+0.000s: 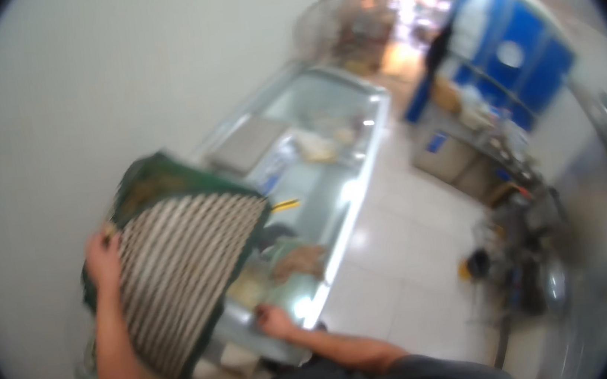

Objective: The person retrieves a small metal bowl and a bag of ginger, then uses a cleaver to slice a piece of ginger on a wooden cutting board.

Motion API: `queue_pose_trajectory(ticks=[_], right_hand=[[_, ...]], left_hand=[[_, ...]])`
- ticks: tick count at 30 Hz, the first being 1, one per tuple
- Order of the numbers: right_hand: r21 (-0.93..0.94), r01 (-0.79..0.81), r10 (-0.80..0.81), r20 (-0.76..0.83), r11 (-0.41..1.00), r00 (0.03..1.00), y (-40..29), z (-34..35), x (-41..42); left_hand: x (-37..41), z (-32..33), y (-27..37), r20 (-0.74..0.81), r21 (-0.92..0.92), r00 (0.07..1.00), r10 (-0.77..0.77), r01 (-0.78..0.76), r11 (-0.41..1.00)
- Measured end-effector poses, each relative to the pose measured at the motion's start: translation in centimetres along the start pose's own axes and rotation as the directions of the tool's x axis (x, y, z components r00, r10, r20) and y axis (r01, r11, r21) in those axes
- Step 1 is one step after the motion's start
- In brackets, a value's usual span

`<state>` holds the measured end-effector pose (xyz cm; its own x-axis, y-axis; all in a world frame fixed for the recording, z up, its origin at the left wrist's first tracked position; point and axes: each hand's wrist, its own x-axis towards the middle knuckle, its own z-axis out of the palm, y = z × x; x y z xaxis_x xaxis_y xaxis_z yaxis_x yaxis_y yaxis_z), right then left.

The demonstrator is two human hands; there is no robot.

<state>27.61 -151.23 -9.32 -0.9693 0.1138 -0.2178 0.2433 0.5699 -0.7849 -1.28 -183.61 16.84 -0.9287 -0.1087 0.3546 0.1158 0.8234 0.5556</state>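
Observation:
My left hand [104,260] is shut on the left edge of a striped mat or sheet [188,259]. It has beige and dark stripes and a dark green border. At its top a dark green and brown part [153,178] folds over or shows its underside. The sheet is held up over the near part of a glass-topped counter [339,208] with a bright metal rim. My right hand [273,321] is above the counter's near end, to the right of the sheet's lower edge. Its fingers look curled, but blur hides whether it holds anything.
Within or on the counter are a grey flat box [247,142], a yellow strip [285,205] and a crumpled brown cloth [298,263]. A plain wall [74,103] borders the left. Across the tiled floor [385,270] are a cluttered grey cabinet [452,161], a blue panel [524,60] and a wire-guard fan [327,29].

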Motion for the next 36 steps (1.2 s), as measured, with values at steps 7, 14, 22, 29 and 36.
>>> queue_pose_trajectory(ticks=[7,14,22,29,36], right_hand=[[-0.035,0.033,-0.026,0.192,0.999,0.981,1.6,1.0,0.3],[0.371,-0.130,0.053,0.209,0.919,0.976,5.4,-1.9,0.6],[0.212,-0.141,0.062,0.340,0.967,0.938,4.6,-2.6,-1.1],[0.318,-0.174,0.097,0.246,0.932,0.964,5.0,-4.5,0.4],[-0.096,0.235,-0.241,-0.056,0.967,0.969,-0.5,-2.3,3.8]], left_hand=[[-2.0,-3.2,-2.5,-0.033,-0.075,0.984,-0.178,0.175,0.982],[0.7,-9.0,6.2,0.168,0.168,0.985,-0.041,0.012,0.986],[-3.4,-8.9,5.3,0.062,0.071,0.980,0.189,-0.193,0.979],[-9.2,-26.6,-3.7,0.079,-0.065,0.986,0.148,-0.144,0.988],[-23.2,-32.0,-25.8,-0.119,-0.132,0.947,-0.299,0.283,0.950]])
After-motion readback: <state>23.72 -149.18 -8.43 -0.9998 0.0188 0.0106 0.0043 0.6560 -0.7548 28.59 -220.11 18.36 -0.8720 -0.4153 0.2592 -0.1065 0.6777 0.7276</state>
